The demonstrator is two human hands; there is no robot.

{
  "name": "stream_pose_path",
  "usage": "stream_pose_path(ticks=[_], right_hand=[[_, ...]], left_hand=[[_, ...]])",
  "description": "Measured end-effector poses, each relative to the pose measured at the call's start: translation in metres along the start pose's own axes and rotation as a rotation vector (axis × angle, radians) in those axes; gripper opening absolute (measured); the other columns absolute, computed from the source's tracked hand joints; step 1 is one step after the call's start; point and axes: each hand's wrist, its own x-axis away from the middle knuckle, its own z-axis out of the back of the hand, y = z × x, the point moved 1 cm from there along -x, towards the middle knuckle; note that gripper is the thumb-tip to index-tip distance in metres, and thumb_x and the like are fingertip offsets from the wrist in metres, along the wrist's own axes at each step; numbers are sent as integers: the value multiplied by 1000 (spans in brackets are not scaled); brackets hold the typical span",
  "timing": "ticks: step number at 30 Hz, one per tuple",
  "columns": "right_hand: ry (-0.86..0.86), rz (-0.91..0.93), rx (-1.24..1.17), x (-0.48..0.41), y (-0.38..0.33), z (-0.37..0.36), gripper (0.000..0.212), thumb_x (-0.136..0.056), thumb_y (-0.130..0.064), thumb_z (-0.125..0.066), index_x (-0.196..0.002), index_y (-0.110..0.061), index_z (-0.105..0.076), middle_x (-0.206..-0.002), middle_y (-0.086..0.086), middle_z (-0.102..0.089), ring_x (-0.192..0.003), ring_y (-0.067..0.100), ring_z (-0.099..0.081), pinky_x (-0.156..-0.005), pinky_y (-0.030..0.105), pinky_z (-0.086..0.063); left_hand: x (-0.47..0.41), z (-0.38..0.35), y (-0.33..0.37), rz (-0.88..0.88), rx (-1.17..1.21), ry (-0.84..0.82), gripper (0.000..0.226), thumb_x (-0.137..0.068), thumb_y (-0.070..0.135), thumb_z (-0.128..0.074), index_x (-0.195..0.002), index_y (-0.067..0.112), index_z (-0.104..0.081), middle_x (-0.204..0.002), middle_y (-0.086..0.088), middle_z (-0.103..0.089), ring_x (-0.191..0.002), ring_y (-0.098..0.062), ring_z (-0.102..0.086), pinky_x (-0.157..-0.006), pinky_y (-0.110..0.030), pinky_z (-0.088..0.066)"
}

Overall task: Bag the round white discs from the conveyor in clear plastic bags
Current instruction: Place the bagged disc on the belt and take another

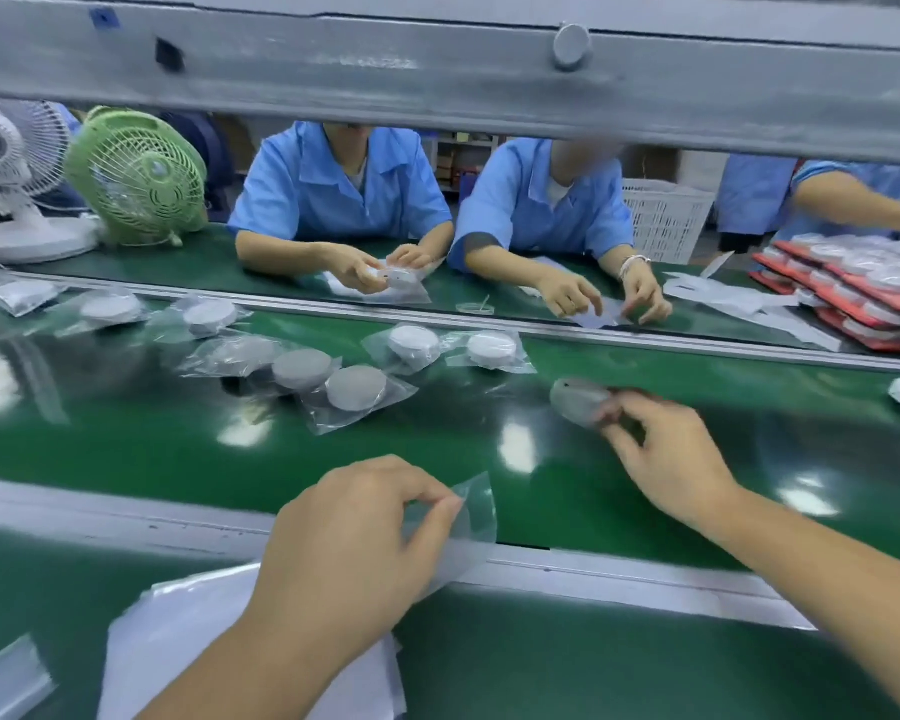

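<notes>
your right hand pinches a round white plastic disc by its rim, over the middle of the glossy green conveyor belt. your left hand pinches a clear plastic bag at the belt's near edge. the disc looks light, rigid and smooth, so grip across its rim; the bag is limp and slippery. bagged discs lie further left on the belt, out of your path.

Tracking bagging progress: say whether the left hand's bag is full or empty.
Empty. The clear bag, pinched by the left hand, shows only belt through it; the right hand holds a bare disc.
</notes>
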Motion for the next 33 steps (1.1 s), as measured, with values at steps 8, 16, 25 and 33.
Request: stream_pose_path(ticks=[8,16,25,33], right_hand=[[48,691,-112,107,-82,49,33,-90,-2,-72,-116,-23,-73,-127,-11,-70,-120,9,-65,-98,26,-51],[27,106,-590,129,-120,55,14,-79,-44,-85,-91,-37,-82,-107,-23,-75,-115,3,-67,-94,25,-54],[-411,-18,-628,92,-151,35,27,-84,-21,-81,-91,-47,-80,-98,-24,-76,-97,-6,-69,-83,10,-49],[-19,-255,-121,-38,-83,-23,16,-94,-16,-72,-95,-29,-81,-98,-16,-75,-86,3,-68,-74,2,-43]], left_hand=[[20,0,10,-62,234,-44,14,-87,58,-56,-87,51,-69,-98,41,-63,-98,12,-59,-77,-19,-48],[56,2,32,-235,581,-295,59,-70,54,-85,-122,62,-57,-115,39,-64,-111,15,-59,-88,-3,-42],[68,-7,38,-138,623,158,28,-95,44,-62,-123,47,-59,-122,23,-66,-112,4,-62,-86,-6,-44],[49,22,-6,-191,-208,-264,47,-96,59,-44,-140,41,-48,-143,23,-42,-138,-8,-34,-108,-32,-34]])
